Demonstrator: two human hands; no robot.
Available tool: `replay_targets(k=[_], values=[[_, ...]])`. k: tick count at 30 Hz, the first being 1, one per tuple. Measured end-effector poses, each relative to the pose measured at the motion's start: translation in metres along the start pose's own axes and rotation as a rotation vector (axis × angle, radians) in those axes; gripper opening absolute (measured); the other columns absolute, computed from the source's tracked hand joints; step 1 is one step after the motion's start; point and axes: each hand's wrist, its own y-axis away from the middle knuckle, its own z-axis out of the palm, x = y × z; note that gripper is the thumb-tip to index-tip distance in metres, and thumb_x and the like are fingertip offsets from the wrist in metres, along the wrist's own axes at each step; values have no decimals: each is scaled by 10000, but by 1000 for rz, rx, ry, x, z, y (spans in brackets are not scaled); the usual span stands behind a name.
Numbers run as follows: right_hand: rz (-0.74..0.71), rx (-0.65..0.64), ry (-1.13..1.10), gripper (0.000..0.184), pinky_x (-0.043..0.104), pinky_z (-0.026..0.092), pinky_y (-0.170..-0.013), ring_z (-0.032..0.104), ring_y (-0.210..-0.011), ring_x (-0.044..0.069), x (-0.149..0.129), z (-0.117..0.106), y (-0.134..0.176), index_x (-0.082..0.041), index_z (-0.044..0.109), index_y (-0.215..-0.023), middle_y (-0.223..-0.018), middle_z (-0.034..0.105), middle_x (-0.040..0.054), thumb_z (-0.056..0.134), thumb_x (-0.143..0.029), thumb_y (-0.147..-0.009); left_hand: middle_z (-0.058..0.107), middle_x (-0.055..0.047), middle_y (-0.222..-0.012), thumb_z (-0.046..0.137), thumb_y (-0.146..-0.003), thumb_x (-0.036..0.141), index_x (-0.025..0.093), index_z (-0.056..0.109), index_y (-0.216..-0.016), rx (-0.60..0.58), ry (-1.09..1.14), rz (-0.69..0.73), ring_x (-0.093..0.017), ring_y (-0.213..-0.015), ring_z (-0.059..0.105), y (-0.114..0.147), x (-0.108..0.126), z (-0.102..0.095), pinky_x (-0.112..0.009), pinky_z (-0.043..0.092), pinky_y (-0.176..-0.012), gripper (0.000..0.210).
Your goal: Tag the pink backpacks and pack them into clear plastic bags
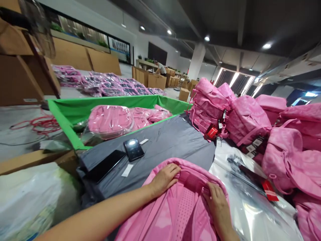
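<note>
A pink backpack [175, 211] lies back side up on the grey table cover [170, 140] right in front of me. My left hand [164, 179] rests flat on its upper left edge. My right hand [218, 201] grips the fabric near the top right, by the shoulder strap. Both hands touch the same backpack.
A phone [133, 149] and a dark tablet [105, 165] lie on the grey cover to the left. A green bin [65, 117] holds bagged pink backpacks [110, 120]. Unbagged pink backpacks [225, 110] pile up on the right over clear plastic bags [250, 201]. Cardboard boxes stand behind; a person works far back.
</note>
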Motion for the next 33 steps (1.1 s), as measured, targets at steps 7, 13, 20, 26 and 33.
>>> replay_targets(k=[7, 13, 20, 26, 33], values=[[232, -387, 22, 139, 281, 456, -752, 696, -889, 215, 14, 3, -88, -218, 707, -929, -942, 766, 48, 583, -278, -943, 700, -151, -1194, 697, -844, 237, 152, 680, -1140, -254, -38, -136, -319, -1164, 630, -89, -14, -5, -430, 463, -1042, 308], [291, -326, 148, 188, 360, 475, -860, 685, -995, 286, 2, 17, -103, -178, 698, -995, -1009, 743, 134, 549, -288, -960, 268, -242, -1635, 528, -868, 746, 194, 369, -1559, -284, -22, -151, -456, -1504, 235, -71, 50, 5, -668, 186, -1179, 898], [188, -370, 138, 372, 331, 457, -992, 627, -1182, 243, -2, -7, -92, -219, 648, -1223, -1264, 682, 105, 477, -133, -904, 123, -195, -1676, 557, -825, 766, 240, 348, -1572, -330, 26, -172, -434, -1539, -31, -51, 54, 44, -648, -38, -1208, 937], [215, -509, 156, 497, 290, 468, -873, 653, -1115, 265, 43, -30, -133, -197, 660, -1178, -1188, 713, 95, 712, -83, -697, 116, -188, -1677, 520, -840, 785, 255, 330, -1578, -258, 94, -181, -426, -1538, -43, -42, 53, 44, -650, -38, -1216, 928], [282, -700, 204, 427, 273, 468, -715, 679, -873, 206, 67, 18, -157, -156, 664, -899, -917, 733, 22, 897, -200, -544, 83, -85, -1693, 518, -858, 782, 420, 326, -1553, -253, 195, -48, -444, -1532, -56, -47, 43, 40, -720, -56, -1184, 807]])
